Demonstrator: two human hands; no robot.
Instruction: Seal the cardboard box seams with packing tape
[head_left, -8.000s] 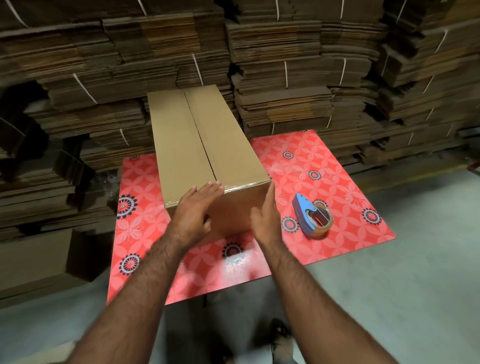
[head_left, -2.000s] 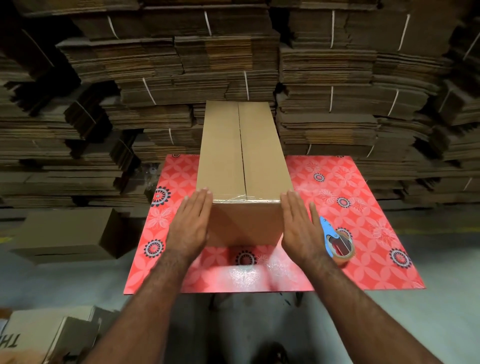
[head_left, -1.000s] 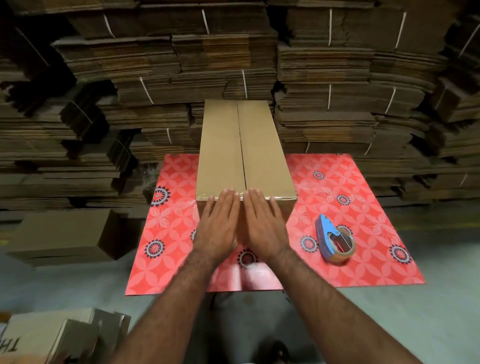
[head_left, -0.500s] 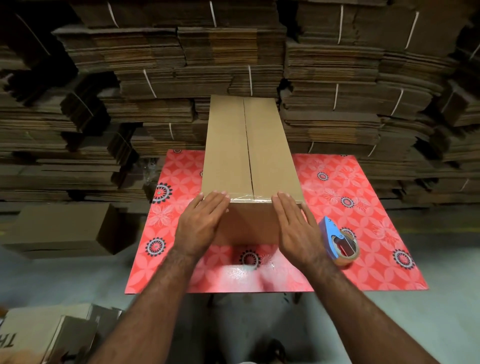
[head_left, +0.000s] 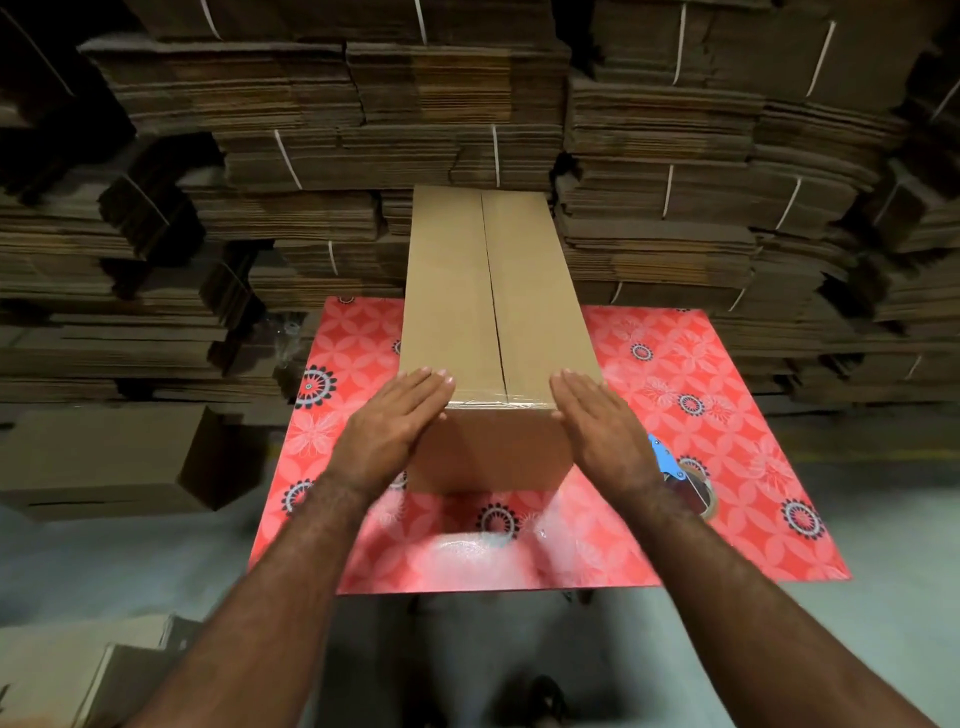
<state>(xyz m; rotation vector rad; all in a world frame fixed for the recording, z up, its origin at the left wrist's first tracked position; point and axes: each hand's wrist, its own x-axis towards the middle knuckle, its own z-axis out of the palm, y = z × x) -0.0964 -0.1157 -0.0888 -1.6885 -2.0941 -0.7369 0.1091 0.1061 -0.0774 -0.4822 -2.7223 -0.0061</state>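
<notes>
both hands slid apart, straight fingers (head_left: 423, 387) pressed flat on the cardboard box (head_left: 493, 312) near corners.

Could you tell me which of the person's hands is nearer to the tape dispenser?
Right. The right hand lies just left of the tape dispenser, partly covering it; the left hand is across the cardboard box.

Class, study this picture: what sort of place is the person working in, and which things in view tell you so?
Probably a carton warehouse or packing area. Strapped bundles of flattened cardboard fill the background, a tall cardboard box stands on a red patterned table, and a tape dispenser lies beside it.
</notes>
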